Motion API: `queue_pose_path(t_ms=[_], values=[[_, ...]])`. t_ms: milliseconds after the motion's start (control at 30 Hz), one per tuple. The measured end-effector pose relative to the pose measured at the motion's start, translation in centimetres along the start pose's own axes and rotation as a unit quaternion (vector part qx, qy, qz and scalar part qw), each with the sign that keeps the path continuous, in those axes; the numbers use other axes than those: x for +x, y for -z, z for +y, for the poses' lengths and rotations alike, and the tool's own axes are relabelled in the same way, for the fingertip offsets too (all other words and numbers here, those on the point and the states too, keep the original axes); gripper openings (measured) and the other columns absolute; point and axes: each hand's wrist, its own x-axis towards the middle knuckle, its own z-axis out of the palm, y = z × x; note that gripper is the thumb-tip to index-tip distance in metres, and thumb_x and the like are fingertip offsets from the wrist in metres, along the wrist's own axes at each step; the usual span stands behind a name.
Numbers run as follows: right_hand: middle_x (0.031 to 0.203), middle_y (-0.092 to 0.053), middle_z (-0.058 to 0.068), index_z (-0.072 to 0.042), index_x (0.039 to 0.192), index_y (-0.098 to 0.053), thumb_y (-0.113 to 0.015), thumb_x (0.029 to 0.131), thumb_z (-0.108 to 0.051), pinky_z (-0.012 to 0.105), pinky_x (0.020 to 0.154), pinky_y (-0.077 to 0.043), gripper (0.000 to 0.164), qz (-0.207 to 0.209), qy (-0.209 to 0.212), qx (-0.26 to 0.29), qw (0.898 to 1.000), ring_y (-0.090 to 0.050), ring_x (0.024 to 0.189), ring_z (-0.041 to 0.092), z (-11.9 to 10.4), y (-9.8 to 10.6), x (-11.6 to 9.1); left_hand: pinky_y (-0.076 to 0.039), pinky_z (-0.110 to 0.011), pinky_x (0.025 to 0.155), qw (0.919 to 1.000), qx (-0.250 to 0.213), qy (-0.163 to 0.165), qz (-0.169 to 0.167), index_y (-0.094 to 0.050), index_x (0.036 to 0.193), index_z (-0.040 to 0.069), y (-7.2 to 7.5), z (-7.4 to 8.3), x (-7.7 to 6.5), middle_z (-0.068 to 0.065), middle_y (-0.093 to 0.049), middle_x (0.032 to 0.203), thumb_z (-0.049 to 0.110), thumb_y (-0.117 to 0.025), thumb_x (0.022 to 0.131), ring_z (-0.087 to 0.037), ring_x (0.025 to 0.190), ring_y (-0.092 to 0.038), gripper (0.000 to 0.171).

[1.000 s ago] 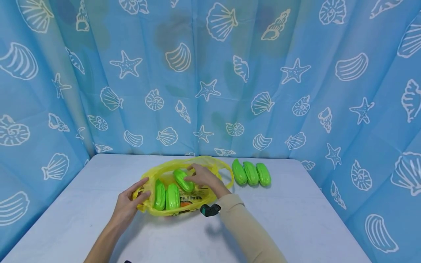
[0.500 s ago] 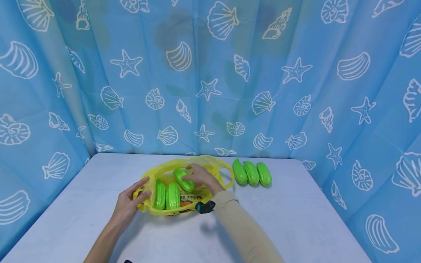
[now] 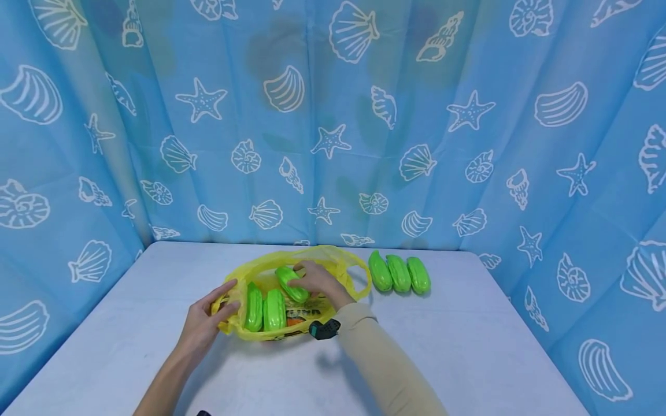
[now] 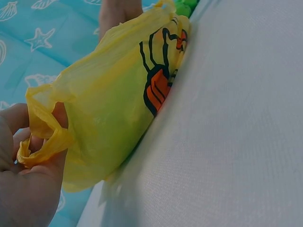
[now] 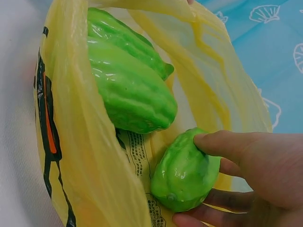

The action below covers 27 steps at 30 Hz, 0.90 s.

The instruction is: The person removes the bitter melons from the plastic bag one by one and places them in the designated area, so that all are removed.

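Note:
A yellow plastic bag (image 3: pixel 244 277) lies on the table with its mouth spread wide. My left hand (image 3: pixel 204 316) grips its left rim; in the left wrist view the thumb and fingers hold the bag's handle (image 4: pixel 47 151). Inside the bag, two glossy green bitter melons (image 3: pixel 274 310) lie side by side on the left. My right hand (image 3: pixel 318 282) reaches into the bag and holds a third bitter melon (image 5: pixel 182 175), slanted, between thumb and fingers. The right wrist view shows its rounded end low against the printed inner wall of the bag.
Three more green bitter melons (image 3: pixel 399 273) lie in a row on the white table (image 3: pixel 468 341), right of the bag. A blue curtain (image 3: pixel 333 115) with white shell prints hangs behind and along both sides.
My right wrist has shifted slightly left and its fingers have moved a little along the bitter melon. The left hand and bag have stayed in place.

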Motion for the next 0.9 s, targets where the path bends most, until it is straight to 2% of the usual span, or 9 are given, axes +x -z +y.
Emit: queue_pose_path(t_ms=[467,767,900], values=[[0.138,-0.055,0.016,-0.011,0.138,-0.053,-0.066,0.094,-0.032,0.041,0.071,-0.058,0.051,-0.002,0.002,-0.008,1.0,-0.057,0.07,0.022,0.3,0.2,0.2,-0.048,-0.007,0.087,1.0,-0.001,0.001,-0.003,-0.041,0.15,0.026,0.1,0.2,-0.1,-0.002,-0.024,0.163,0.035,-0.064,0.095,-0.018,0.133,-0.037,0.061],[0.14,-0.054,0.015,-0.009,0.137,-0.053,-0.067,0.093,-0.031,0.047,0.075,-0.058,0.051,-0.005,0.017,0.003,1.0,-0.059,0.072,0.022,0.2,0.7,-0.6,-0.048,-0.007,0.088,0.9999,-0.009,0.009,0.002,-0.04,0.151,0.026,0.0,0.1,0.2,-0.003,-0.024,0.163,0.036,-0.066,0.094,-0.017,0.134,-0.037,0.064],[0.139,-0.055,0.013,-0.009,0.137,-0.054,-0.067,0.093,-0.031,0.044,0.074,-0.056,0.051,-0.001,0.023,0.002,1.0,-0.056,0.074,0.018,0.3,0.9,-1.1,-0.049,-0.008,0.088,0.9999,-0.01,0.012,0.004,-0.039,0.151,0.025,0.0,0.1,0.2,-0.003,-0.025,0.162,0.036,-0.067,0.093,-0.016,0.131,-0.039,0.065]])
